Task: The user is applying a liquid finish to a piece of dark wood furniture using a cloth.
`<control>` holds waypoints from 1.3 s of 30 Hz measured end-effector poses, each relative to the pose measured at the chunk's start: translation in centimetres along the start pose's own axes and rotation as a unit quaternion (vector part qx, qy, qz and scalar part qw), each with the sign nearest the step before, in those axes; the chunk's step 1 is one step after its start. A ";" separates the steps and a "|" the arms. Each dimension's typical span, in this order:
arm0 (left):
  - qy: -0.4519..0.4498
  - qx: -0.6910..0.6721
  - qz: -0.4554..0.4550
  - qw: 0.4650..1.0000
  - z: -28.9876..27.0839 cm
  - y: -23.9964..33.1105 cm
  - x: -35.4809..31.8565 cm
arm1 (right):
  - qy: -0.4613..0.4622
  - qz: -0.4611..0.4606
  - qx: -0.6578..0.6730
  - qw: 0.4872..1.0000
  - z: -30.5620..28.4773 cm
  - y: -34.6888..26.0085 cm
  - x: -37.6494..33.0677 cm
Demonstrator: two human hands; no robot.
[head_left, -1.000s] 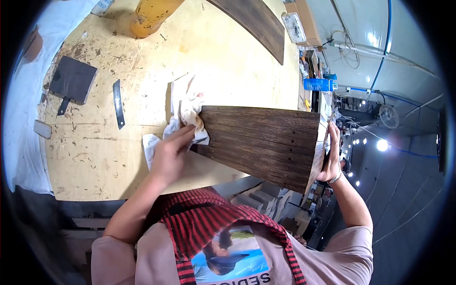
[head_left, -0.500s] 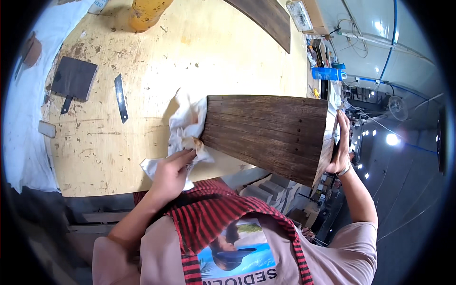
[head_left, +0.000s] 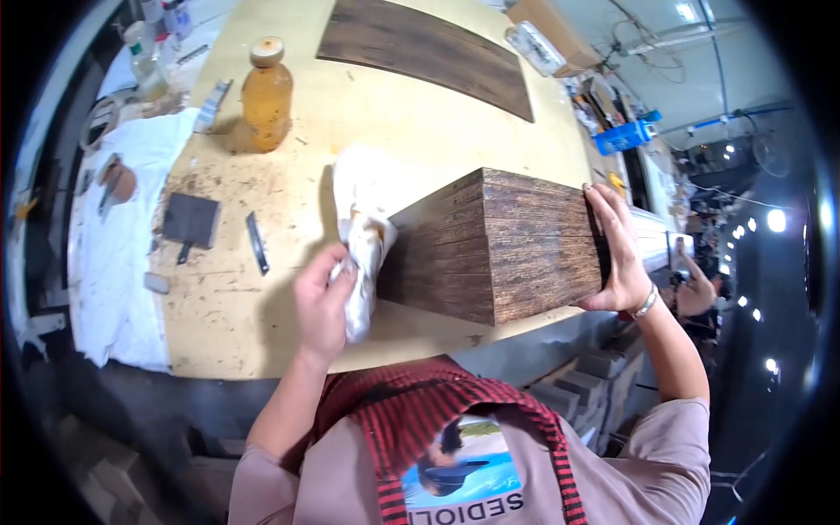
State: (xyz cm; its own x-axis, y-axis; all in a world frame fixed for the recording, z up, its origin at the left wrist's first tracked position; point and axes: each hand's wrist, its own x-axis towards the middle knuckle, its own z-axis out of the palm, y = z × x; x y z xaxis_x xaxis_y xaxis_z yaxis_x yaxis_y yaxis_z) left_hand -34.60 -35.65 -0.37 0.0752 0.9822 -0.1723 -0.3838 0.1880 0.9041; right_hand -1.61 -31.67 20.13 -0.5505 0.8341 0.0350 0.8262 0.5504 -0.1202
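A dark brown wooden box [head_left: 538,245] with a grooved, weathered-looking surface rests on the workbench in front of me, one corner edge facing me. At its right end my right hand [head_left: 619,254] grips it, fingers at the top edge and thumb below. My left hand [head_left: 322,302] is closed on a bunched white cloth [head_left: 360,241] with brownish stains. The cloth stands against or just beside the box's left end; I cannot tell whether it presses on the wood.
A bottle of amber liquid [head_left: 268,101] stands on the workbench [head_left: 297,192]. A dark board [head_left: 429,57] lies at the back. To the left are a dark square scraper [head_left: 191,220], a metal blade [head_left: 256,243] and a white sheet [head_left: 118,289]. A blue bottle [head_left: 623,138] lies right.
The box has been turned, so its corner and two faces now show. My right hand has shifted from flat against the end to gripping it. My left hand has gathered the cloth up.
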 end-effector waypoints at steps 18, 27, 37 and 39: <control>0.231 0.141 0.031 0.962 -7.8 -0.8 14.6 | 0.030 0.012 0.004 0.999 -0.4 -1.3 -1.5; 0.235 0.239 0.239 0.912 -7.9 3.1 22.3 | 0.032 0.001 0.011 0.999 -0.7 -2.0 -1.8; 0.129 0.698 0.194 0.677 -3.8 6.9 17.7 | 0.028 0.014 0.025 0.999 -0.8 -1.8 -1.7; 0.082 0.732 0.215 0.641 -3.5 6.7 17.9 | 0.030 0.014 0.023 0.999 -1.0 -1.7 -1.7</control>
State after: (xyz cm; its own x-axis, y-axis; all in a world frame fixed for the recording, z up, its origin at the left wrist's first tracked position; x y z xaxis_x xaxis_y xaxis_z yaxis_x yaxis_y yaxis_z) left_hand -39.03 -16.83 1.22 0.1084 0.9522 0.2855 0.9480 -0.1855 0.2587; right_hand -1.89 -34.00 21.31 -0.5178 0.8508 0.0897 0.8341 0.5253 -0.1684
